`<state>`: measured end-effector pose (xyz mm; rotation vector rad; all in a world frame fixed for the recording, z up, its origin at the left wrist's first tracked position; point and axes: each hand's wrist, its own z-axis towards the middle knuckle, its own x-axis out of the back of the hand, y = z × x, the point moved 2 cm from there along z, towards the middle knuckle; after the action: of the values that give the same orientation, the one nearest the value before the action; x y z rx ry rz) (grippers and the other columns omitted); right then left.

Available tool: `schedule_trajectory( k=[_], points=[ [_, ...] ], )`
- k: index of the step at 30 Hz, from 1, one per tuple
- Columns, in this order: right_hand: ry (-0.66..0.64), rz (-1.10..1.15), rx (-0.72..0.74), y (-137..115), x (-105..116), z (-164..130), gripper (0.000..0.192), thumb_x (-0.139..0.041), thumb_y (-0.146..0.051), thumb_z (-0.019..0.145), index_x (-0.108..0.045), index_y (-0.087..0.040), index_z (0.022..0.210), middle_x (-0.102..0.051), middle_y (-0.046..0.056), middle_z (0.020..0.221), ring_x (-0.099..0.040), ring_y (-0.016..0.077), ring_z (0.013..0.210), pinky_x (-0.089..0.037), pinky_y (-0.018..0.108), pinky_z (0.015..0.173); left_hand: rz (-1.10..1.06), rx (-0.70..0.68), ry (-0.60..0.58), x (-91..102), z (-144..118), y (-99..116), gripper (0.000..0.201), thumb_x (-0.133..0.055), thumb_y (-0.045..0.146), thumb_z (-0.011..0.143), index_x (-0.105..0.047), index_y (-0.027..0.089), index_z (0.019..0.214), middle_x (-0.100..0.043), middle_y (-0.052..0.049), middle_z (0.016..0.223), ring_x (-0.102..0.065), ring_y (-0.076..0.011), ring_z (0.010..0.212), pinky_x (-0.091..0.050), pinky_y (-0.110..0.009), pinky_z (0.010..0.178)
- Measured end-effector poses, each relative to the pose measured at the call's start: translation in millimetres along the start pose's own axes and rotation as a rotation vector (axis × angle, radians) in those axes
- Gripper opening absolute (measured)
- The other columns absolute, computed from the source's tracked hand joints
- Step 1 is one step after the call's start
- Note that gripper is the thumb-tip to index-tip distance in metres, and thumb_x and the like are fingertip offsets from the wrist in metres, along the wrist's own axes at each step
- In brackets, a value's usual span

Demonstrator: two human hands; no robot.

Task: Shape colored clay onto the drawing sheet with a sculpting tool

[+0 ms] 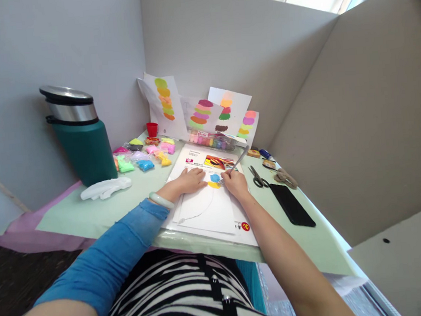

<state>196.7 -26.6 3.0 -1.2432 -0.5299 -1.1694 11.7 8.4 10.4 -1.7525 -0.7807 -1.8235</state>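
Note:
My right hand [235,183] is closed around a metal fork [239,160], its handle slanting up to the right. The fork's tines rest at a yellow patch [214,184] on a white sheet of paper [204,215]. Just above the yellow lies a blue patch [215,177], and a thin curved pencil line runs below it. Fingers spread, my left hand [190,181] lies flat on the paper to the left of both patches. Under the sheet is a printed pad [195,154] with a colour picture on its cover.
Small bags of coloured clay [145,164], a red cup [152,129] and a green bottle [84,144] stand to the left, near a crumpled tissue [106,188]. Scissors [258,177] and a black phone [292,205] lie right. Painted sheets [165,105] lean against the back wall.

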Motion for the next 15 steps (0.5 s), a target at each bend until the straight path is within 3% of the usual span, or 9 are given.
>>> schedule_trajectory(
  k=[15],
  points=[
    [0.015, -0.056, -0.018, 1.4, 2.0, 0.1, 0.031, -0.04, -0.038, 0.085, -0.065, -0.019, 0.087, -0.067, 0.006, 0.082, -0.06, 0.0172, 0.08, -0.039, 0.023, 0.068, -0.008, -0.003, 0.0, -2.0, 1.4, -1.8, 0.049, -0.028, 0.044, 0.091, -0.034, 0.02, 0.133, -0.029, -0.012, 0.145, -0.023, -0.0244, 0.133, -0.017, -0.051, 0.105]
  ],
)
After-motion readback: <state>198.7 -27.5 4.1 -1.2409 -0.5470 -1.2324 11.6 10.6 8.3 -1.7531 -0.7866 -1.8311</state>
